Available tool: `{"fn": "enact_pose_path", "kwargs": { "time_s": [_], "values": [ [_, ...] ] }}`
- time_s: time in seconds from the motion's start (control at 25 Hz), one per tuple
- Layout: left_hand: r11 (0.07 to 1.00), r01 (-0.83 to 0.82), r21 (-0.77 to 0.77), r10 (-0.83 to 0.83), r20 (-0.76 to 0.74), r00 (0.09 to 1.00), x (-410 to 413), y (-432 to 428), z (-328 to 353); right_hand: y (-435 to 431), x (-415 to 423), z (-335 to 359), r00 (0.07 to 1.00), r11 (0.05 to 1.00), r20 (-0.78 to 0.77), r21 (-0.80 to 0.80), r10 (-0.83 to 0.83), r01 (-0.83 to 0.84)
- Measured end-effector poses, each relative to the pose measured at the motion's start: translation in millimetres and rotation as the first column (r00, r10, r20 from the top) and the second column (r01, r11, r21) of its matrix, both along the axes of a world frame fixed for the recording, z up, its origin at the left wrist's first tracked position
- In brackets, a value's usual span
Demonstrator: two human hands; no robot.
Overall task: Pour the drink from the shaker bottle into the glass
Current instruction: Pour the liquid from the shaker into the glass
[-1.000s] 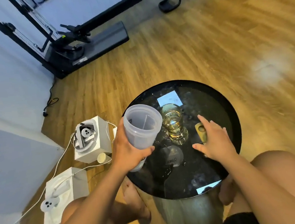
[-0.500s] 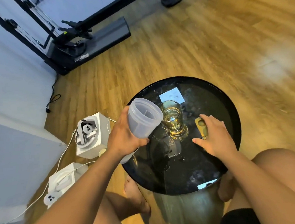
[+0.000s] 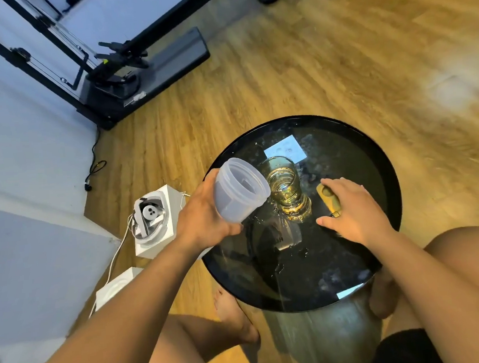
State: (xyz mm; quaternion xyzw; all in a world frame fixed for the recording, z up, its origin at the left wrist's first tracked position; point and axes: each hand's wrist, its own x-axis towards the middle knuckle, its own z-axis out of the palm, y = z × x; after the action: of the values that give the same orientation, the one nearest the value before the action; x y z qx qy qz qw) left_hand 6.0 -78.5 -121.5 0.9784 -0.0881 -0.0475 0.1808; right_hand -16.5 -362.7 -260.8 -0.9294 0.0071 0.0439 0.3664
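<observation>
Left hand (image 3: 203,215) is wrapped round the shaker bottle (image 3: 239,192), holding it off the table (image 3: 386,169) above its left edge.

Change over the last second: the bottle has tipped further. Its open mouth faced more upward before; now it leans right, with the rim just beside the lip of the glass (image 3: 286,186).

The glass stands upright toward the far side of the table, left of centre, partly filled with amber drink.

Right hand (image 3: 352,209) lies flat with relaxed fingers and grips nothing. It rests on the table right of the glass, over a small yellow object (image 3: 327,198), much as before.

I see no stream between mouth and glass. The bottle wall is cloudy, so I cannot tell if any liquid remains; it may be nearly drained.

My read: this tilt is a final pour or shake-out. Wet patches (image 3: 279,267) near the table's centre suggest spills, so the mouth should sit over the glass.
</observation>
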Motion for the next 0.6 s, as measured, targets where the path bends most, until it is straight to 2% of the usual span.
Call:
{"fn": "enact_pose_path", "kwargs": {
  "time_s": [0.6],
  "values": [
    [0.996,-0.018,0.09,0.024,-0.067,0.997,9,2,11,-1,-2,4,0.999,0.999,-0.029,0.031,-0.017,0.018]
  ]
}}
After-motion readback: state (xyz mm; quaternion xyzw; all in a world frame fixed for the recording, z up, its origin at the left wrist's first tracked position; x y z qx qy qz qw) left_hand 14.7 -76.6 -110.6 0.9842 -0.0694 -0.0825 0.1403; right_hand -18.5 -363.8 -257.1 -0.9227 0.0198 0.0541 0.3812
